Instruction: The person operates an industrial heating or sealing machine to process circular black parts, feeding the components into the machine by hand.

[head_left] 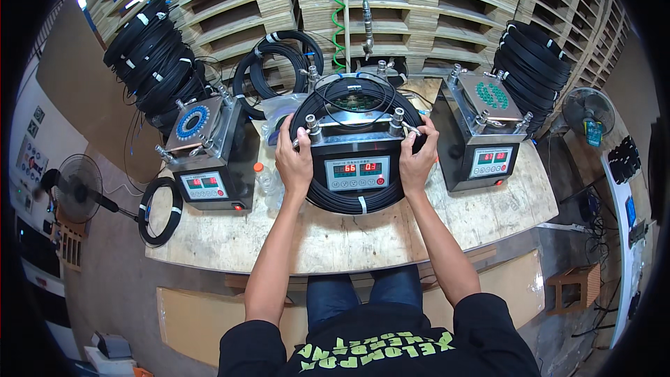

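Observation:
A large coil of black cable [363,204] rings the middle machine [340,148], a metal box with a lit red display and corner posts. My left hand [294,160] is closed on the coil's left side, its thumb beside the front left post [312,126]. Opposite it, my right hand [419,159] grips the coil's right side, close to the front right post [397,120] and its small lever. The fingers partly hide the cable at both sides. Thin cable ends loop across the machine's top, where a green part [356,102] shows underneath.
Similar machines stand left [202,160] and right [481,146] on the wooden table [328,241]. Stacked cable coils [150,63] rise back left, with another stack [534,63] back right. A bottle with an orange cap [262,174] is beside my left forearm. A green air hose [340,14] hangs behind.

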Tool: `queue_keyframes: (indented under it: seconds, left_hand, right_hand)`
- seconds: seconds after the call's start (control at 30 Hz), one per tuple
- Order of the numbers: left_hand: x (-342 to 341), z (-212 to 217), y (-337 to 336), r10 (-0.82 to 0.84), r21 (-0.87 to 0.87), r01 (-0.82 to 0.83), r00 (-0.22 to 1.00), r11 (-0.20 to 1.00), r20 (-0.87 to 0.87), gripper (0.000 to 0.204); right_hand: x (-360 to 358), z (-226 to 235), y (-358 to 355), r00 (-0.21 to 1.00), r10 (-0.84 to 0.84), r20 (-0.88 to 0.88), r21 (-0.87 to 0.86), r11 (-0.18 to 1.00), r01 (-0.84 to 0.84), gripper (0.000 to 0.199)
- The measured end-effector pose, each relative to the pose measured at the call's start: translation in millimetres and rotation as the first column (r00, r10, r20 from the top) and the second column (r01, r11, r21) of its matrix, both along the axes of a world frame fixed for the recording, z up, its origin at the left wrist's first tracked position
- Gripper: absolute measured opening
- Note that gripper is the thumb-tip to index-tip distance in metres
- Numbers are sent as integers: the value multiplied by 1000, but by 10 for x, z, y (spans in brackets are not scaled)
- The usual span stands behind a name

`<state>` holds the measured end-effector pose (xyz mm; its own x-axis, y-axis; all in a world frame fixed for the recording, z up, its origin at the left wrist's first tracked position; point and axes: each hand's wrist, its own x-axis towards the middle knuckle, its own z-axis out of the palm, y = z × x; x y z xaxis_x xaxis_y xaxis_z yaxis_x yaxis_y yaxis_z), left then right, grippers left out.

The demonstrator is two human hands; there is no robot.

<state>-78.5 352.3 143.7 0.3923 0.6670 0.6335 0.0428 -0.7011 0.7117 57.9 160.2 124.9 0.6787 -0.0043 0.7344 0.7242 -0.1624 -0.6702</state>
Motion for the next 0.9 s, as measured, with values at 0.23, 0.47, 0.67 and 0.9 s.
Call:
queue_keyframes:
  seconds: [0.23,0.47,0.67,0.9]
  left_hand:
    - [-4,14,-14,-2,-26,2,1000,1000,6,48]
    - [-15,18,-25,4,-31,-4,1000,1000,6,48]
    - [-5,7,-15,1,-28,-1,1000,1000,13,48]
    - [-1,-11,-7,2,-26,-2,1000,1000,15,48]
  right_hand:
    - [10,43,-104,927,108,-359,-43,990,-132,19]
    - [-31,21,11,999,41,-12,80,996,-40,21]
    - [55,-22,-39,997,31,-77,-23,999,-33,20]
    - [6,-31,-27,990,96,-102,111,990,-85,21]
